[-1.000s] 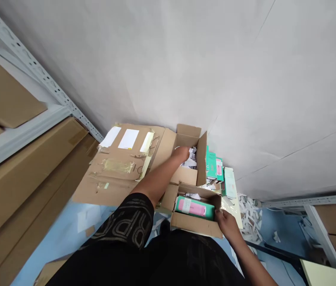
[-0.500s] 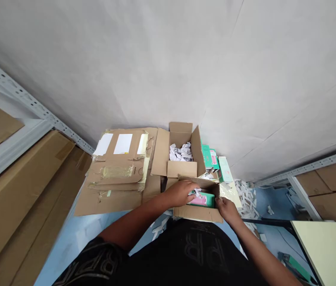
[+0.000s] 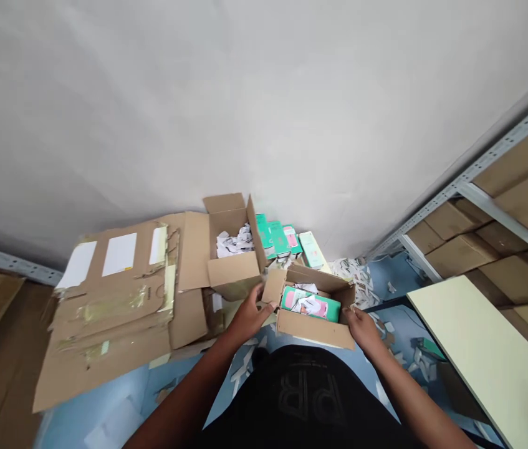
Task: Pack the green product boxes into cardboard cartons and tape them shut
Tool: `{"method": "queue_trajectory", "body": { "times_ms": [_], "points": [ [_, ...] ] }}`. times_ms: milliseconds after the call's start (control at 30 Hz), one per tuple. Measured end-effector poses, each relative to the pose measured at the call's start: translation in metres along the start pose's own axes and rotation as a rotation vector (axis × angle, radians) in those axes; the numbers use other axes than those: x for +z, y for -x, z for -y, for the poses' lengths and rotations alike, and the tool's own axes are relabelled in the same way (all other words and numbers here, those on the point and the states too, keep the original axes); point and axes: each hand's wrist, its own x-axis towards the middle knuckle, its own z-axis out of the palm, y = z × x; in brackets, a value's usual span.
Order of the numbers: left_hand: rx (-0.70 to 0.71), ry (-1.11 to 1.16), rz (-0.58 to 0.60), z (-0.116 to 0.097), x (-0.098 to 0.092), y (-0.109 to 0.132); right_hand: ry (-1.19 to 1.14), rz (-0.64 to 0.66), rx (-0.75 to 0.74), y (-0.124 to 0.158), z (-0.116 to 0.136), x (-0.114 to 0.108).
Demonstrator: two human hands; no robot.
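Observation:
A small open cardboard box [image 3: 316, 330] is held in front of my body. Inside it lies a green and pink box [image 3: 332, 310] with crumpled paper [image 3: 309, 304] on top. My left hand [image 3: 249, 317] is at the left flap, thumb and fingers closed about its edge. On the opposite side, my right hand [image 3: 361, 325] grips the right wall near its corner. Just beyond stands a larger open carton [image 3: 233, 270] with crumpled paper in it. Several green boxes [image 3: 277, 237] are lined up against its right side.
Flattened cardboard sheets [image 3: 128, 324] with white labels lie stacked at left. A pale tabletop [image 3: 483, 349] stands at right, before shelving [image 3: 483, 193] loaded with cartons. Paper scraps [image 3: 355, 277] litter the blue floor [image 3: 388, 280]. A grey wall [image 3: 264, 112] rises behind.
My left hand has left the inside of the small box and moved to its left flap, which now stands out. My view has swung right; the right hand keeps its hold.

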Motion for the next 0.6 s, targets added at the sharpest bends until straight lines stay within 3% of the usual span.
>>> {"method": "queue_trajectory", "body": {
  "times_ms": [100, 233, 433, 600],
  "points": [
    [-0.007, 0.159, 0.24, -0.018, 0.057, -0.016, -0.061, -0.052, 0.036, 0.008, -0.033, -0.029],
    [-0.004, 0.034, 0.265, -0.058, 0.146, -0.037, -0.069, -0.133, 0.107, 0.021, -0.086, -0.074],
    [0.322, -0.225, 0.38, -0.105, 0.288, -0.055, -0.044, -0.251, 0.323, 0.042, -0.185, -0.154],
    [0.541, -0.25, 0.611, -0.14, 0.386, -0.069, -0.132, -0.385, 0.463, 0.061, -0.26, -0.203]
  ]
}}
